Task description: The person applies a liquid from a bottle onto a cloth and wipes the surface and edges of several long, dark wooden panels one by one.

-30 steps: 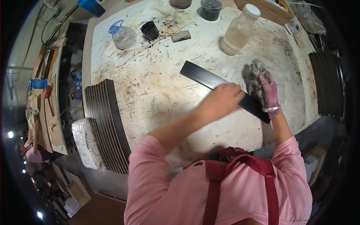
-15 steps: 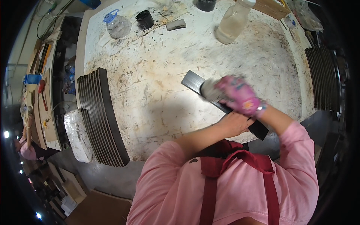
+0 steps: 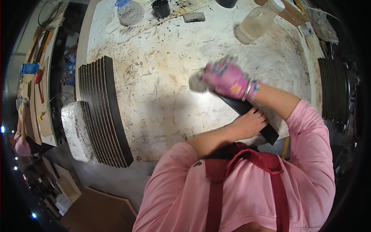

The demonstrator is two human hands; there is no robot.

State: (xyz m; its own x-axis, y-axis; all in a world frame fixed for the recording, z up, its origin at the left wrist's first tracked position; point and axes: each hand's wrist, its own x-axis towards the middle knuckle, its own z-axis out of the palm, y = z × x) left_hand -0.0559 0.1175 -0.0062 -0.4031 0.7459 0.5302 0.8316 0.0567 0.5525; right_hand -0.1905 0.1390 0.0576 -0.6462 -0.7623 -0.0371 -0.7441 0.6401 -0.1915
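Note:
A flat, narrow black board (image 3: pixel 269 134) lies slantwise on the worktable, its near end by the table's front edge. My bare left hand (image 3: pixel 252 123) presses on the near part of this board, fingers curled over its side. In a pink flowered glove, my right hand (image 3: pixel 228 80) is over the board's far end and hides it. A grey wad, looking like a rag (image 3: pixel 198 82), sticks out from under the gloved fingers; motion blurs it. A bangle (image 3: pixel 247 89) sits at the right wrist.
A stack of black boards (image 3: pixel 103 112) stands at the table's left, beside a white wrapped block (image 3: pixel 77 131). Another stack (image 3: pixel 335 89) is at the right. Along the back are a jug of cloudy liquid (image 3: pixel 259 22), a black cup (image 3: pixel 160 8), a clear bottle (image 3: pixel 130 14) and a grey block (image 3: pixel 194 17).
My right hand has swept the rag left and farther up to the board's far end, covering it. My left hand still holds the near part. The whole view has shifted slightly.

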